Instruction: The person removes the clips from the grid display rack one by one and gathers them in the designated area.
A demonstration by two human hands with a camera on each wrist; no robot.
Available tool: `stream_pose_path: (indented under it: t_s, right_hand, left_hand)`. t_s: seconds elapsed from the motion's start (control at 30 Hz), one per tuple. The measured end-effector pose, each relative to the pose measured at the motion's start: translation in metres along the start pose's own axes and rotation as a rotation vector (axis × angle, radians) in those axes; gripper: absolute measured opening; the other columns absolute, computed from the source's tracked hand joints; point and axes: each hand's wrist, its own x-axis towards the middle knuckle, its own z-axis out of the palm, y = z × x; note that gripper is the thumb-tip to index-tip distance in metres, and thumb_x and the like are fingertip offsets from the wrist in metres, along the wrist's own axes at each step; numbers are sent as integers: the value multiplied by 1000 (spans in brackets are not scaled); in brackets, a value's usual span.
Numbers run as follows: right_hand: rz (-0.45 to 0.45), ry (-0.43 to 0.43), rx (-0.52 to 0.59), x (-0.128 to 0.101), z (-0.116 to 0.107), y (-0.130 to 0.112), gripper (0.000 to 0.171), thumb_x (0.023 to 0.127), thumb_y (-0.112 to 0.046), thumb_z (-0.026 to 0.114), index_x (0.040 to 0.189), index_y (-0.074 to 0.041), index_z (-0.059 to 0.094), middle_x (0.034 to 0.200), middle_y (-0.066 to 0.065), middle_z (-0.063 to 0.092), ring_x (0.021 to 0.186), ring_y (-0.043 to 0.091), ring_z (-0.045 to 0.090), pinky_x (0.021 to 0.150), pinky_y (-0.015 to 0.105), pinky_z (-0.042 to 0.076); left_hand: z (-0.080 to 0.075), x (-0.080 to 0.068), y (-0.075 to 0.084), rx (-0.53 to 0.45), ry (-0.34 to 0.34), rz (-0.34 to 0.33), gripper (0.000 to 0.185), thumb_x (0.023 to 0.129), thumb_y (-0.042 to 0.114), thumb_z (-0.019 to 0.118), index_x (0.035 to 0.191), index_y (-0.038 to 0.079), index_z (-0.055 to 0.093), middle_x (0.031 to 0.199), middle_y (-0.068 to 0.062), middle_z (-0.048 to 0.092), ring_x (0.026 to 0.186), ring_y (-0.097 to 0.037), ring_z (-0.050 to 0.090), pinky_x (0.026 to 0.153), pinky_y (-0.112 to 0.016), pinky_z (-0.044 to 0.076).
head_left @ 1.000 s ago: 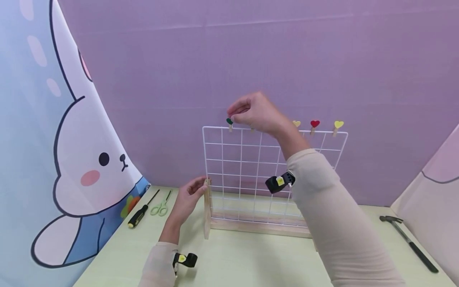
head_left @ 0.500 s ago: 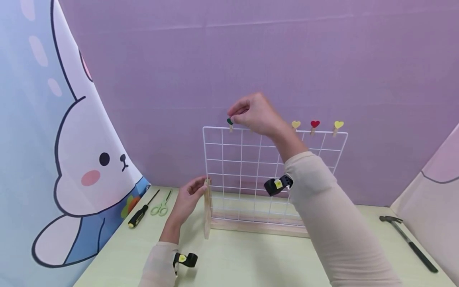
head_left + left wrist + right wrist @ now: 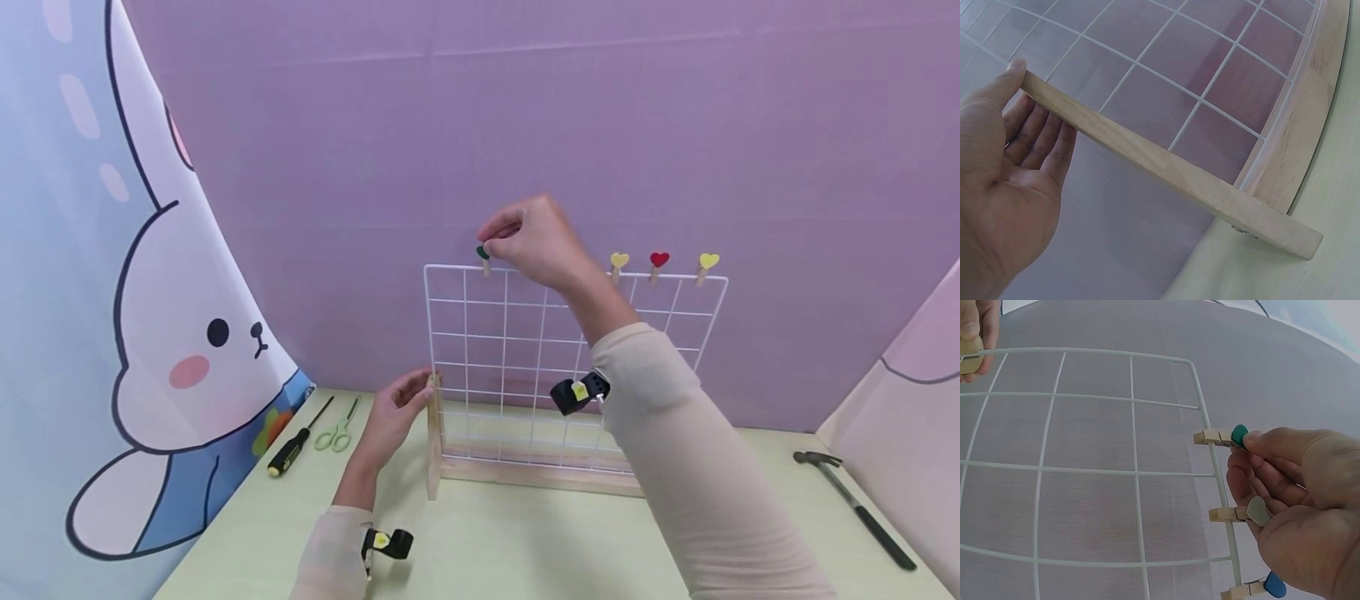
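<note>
A white wire grid [image 3: 525, 367] stands upright in a wooden base [image 3: 540, 475] on the pale green table [image 3: 525, 550]. My right hand [image 3: 491, 243] is at the grid's top edge and pinches a wooden clip with a green heart [image 3: 482, 252]. The right wrist view shows that green heart clip [image 3: 1239, 435] at my fingertips [image 3: 1254, 442], a grey heart clip [image 3: 1259, 511] against my fingers, and a blue one [image 3: 1274, 586] below. My left hand [image 3: 416, 390] rests with straight fingers on the top of the wooden side post [image 3: 1166, 169], thumb [image 3: 1013, 72] at its end.
Yellow [image 3: 618, 261], red [image 3: 659, 259] and yellow [image 3: 708, 261] heart clips sit on the grid's top wire to the right. A black-handled screwdriver [image 3: 296, 446] and green scissors [image 3: 337, 432] lie at the left, a hammer [image 3: 855, 504] at the right. A rabbit-print curtain [image 3: 150, 350] hangs left.
My right forearm has dropped and shifted slightly left, uncovering the nearest yellow heart clip. Both hands stay where they were.
</note>
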Motion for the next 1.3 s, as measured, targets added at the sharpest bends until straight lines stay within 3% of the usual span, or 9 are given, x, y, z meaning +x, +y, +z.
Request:
stream_pose_path:
  t_s: [0.37, 0.77, 1.13, 1.3]
  right_hand:
    - [46, 43, 70, -1, -2, -1, 13, 96, -8, 70, 106, -9, 79, 103, 8, 77, 95, 18, 70, 79, 25, 55]
    - [-15, 38, 167, -16, -27, -9, 20, 97, -12, 71, 116, -7, 77, 110, 6, 76, 99, 15, 69, 87, 25, 58]
    - [-79, 81, 178, -38, -52, 2, 19, 96, -12, 71, 114, -8, 78, 109, 3, 77, 95, 13, 71, 81, 18, 58]
    - [-71, 108, 157, -52, -62, 12, 19, 96, -14, 73, 113, -9, 78, 105, -2, 79, 97, 15, 73, 82, 18, 58]
  left_hand:
    - [1, -1, -1, 2, 8, -4, 41, 102, 18, 67, 139, 2, 60, 139, -22, 64, 115, -2, 66, 99, -16, 54]
    - [1, 0, -3, -1, -11, 13, 42, 101, 22, 68, 138, 3, 61, 138, -18, 67, 117, -3, 66, 101, -18, 54]
    - [-2, 1, -5, 9, -5, 10, 45, 100, 25, 70, 139, 5, 61, 129, 4, 72, 117, -2, 66, 101, -18, 54]
    - [-4, 2, -4, 9, -4, 7, 44, 100, 24, 69, 138, 3, 61, 132, -5, 71, 116, -3, 66, 100, -17, 54]
